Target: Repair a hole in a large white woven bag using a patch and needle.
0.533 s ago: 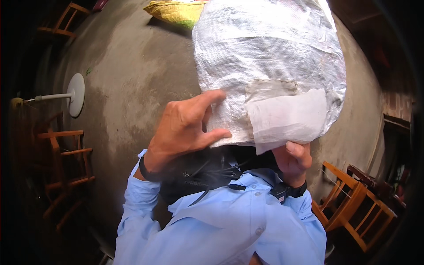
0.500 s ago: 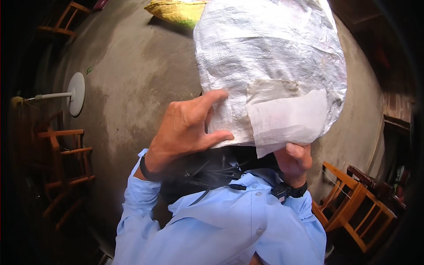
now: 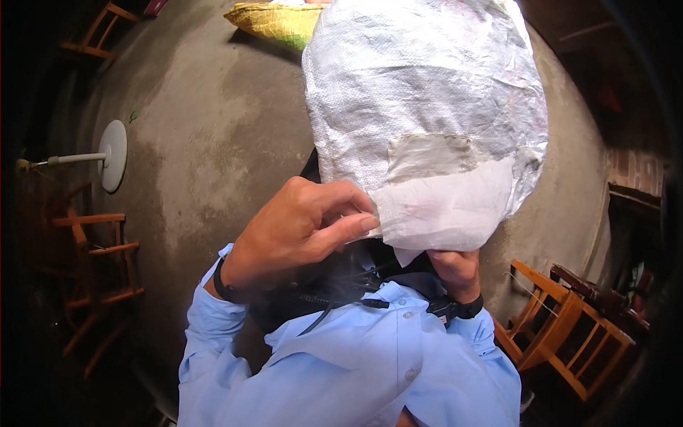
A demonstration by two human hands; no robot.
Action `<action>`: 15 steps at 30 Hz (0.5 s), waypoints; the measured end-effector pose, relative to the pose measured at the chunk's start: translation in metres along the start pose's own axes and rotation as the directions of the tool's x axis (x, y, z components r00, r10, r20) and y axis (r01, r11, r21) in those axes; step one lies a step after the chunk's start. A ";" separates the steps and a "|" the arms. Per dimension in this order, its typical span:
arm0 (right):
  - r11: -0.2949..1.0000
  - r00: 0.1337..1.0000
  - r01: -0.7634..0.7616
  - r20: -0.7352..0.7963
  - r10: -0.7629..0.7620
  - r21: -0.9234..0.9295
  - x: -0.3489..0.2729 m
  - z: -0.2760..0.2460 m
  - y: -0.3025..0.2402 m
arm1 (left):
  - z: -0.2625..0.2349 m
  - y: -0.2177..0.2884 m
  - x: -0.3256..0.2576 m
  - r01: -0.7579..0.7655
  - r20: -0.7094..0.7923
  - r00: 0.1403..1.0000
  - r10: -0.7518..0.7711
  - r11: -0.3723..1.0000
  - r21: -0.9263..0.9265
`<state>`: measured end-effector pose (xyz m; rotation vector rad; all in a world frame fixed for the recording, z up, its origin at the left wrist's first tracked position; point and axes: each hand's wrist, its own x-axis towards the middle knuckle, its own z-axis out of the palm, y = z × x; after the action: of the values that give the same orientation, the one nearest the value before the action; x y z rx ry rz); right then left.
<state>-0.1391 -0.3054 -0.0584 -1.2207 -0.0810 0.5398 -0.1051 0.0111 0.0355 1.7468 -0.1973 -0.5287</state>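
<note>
Sack (image 3: 427,107) of white woven plastic stands lengthwise away from the person, fingers (image 3: 341,224) of both hands pinching its near end.

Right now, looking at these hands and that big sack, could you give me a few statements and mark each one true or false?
1. The sack is white and woven. True.
2. The left hand pinches the sack's lower edge. True.
3. The right hand rests on a chair. False: it holds the sack from below.
4. The floor is tiled in blue. False: it is grey concrete.
5. A yellow sack lies on the floor beyond. True.
</note>
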 end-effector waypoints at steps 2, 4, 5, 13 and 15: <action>0.998 0.998 0.010 -0.062 -0.007 0.055 -0.003 0.011 -0.001 | 0.001 0.002 0.009 0.018 0.074 0.997 -0.018 1.000 0.007; 0.999 0.995 -0.003 -0.097 0.007 0.038 -0.004 0.015 -0.005 | 0.001 0.011 0.015 0.028 0.092 0.995 -0.028 1.000 0.006; 0.999 0.997 -0.023 -0.077 0.020 -0.034 -0.005 0.013 -0.007 | 0.001 0.015 0.018 0.034 0.101 0.994 -0.034 0.999 0.006; 0.987 0.999 -0.016 -0.042 0.010 -0.160 0.029 0.036 -0.034 | 0.009 -0.002 0.044 -0.021 -0.013 1.000 0.018 0.963 -0.270; 0.998 0.997 -0.031 -0.067 0.027 -0.058 0.035 0.046 -0.037 | 0.009 -0.009 0.046 -0.029 -0.041 0.999 0.016 0.938 -0.345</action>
<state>-0.1112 -0.2593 -0.0159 -1.2984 -0.0228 0.5249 -0.0701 -0.0133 0.0148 1.4078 -0.0906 -0.4813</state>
